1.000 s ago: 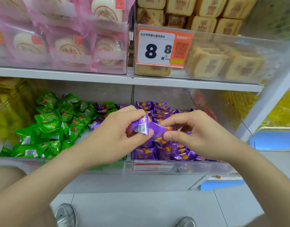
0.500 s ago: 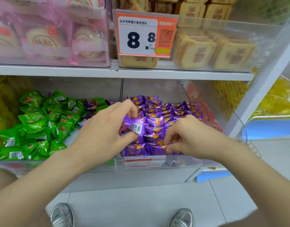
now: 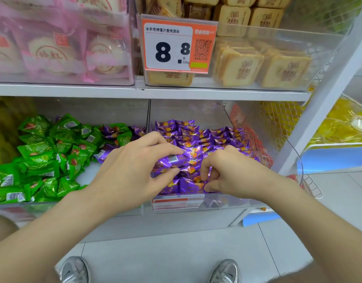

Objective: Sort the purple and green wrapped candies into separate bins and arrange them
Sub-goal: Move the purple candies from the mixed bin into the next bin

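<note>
A purple foil-wrapped candy [image 3: 176, 160] is clamped by the left grip [image 3: 135, 172] over the clear right-hand bin [image 3: 227, 203], likely for slotting into its rows. A front-row candy [image 3: 194, 185] is pinched by the right grip [image 3: 233, 172], apparently for straightening. Stray purple candies [image 3: 112, 131] lie among green wrapped candies [image 3: 39, 152] in the left bin [image 3: 88, 176].

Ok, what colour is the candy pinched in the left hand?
Purple. The small foil-wrapped candy, barcode side up, shows best in the head view.

One head-worn view (wide-angle) looks forward and down, close to the bins [image 3: 227, 203] at the shelf's [image 3: 176, 227] front edge, shoes [image 3: 74, 269] at bottom.
</note>
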`<state>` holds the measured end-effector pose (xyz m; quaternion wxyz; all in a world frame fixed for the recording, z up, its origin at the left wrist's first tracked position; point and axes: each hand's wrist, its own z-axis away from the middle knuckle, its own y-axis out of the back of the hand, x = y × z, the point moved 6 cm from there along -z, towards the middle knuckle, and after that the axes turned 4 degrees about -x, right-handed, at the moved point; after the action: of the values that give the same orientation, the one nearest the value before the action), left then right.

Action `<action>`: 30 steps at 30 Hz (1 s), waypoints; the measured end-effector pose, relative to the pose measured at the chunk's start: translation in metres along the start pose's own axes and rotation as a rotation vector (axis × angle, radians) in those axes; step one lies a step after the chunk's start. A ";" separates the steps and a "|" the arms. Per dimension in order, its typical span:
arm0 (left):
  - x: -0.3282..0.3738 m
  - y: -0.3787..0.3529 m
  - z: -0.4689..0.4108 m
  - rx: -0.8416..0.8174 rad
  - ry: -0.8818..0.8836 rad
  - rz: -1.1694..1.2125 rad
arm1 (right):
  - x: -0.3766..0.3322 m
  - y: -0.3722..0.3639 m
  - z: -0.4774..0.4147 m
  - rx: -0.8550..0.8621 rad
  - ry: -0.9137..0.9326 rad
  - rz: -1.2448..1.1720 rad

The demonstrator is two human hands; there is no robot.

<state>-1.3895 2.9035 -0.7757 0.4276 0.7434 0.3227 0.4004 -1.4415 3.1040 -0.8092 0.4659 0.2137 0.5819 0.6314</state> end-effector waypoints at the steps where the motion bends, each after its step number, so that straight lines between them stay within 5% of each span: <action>1: 0.000 -0.001 0.000 -0.003 -0.002 0.004 | 0.001 0.001 0.000 0.000 -0.001 -0.009; 7: 0.002 0.000 -0.003 -0.006 -0.022 0.157 | 0.002 0.018 0.006 0.131 0.035 -0.122; 9: 0.006 0.004 -0.003 0.030 -0.030 0.220 | -0.004 0.027 0.011 0.207 0.095 -0.366; 13: 0.014 0.013 -0.005 0.122 -0.024 0.317 | -0.024 0.031 0.020 0.074 0.235 -0.842; 18: 0.012 0.016 -0.007 0.126 -0.007 0.321 | -0.020 0.030 0.019 0.058 0.216 -0.805; 23: 0.017 0.004 -0.005 0.026 -0.021 0.098 | 0.012 0.030 0.018 0.070 0.065 -0.261; 30: 0.025 -0.015 -0.027 -0.204 -0.042 -0.022 | 0.022 0.025 0.016 -0.039 0.055 -0.421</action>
<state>-1.4035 2.9406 -0.7726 0.5121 0.7007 0.2792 0.4108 -1.4473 3.1336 -0.7882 0.5755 0.0612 0.6137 0.5371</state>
